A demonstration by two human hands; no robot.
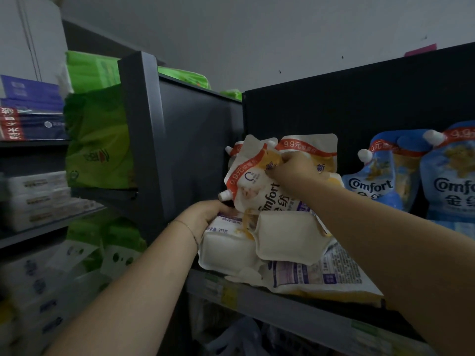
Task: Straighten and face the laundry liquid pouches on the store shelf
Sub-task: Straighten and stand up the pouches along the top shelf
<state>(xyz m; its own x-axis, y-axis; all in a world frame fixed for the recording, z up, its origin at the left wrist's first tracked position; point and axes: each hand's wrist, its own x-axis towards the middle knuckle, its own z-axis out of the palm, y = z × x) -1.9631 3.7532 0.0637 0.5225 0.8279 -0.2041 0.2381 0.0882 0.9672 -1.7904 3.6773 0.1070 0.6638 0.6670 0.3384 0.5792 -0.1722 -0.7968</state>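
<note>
Lower centre: both forearms reach up from the frame's bottom corners over the lip of the shelf point(282, 301), where white-and-yellow pouches lie in a slumped heap. Centre: left hand point(205, 214), wrist bent, grip closed on the left edge of the lower pouch point(226, 242). Just above: right hand point(295, 170), grip pinching the tilted pouch point(257, 191) near its top, spout pointing lower left. Judged best practice: steady the heap below, then turn the tilted pouch upright, label forward, in line with the standing blue pouches point(380, 183) at right.
</note>
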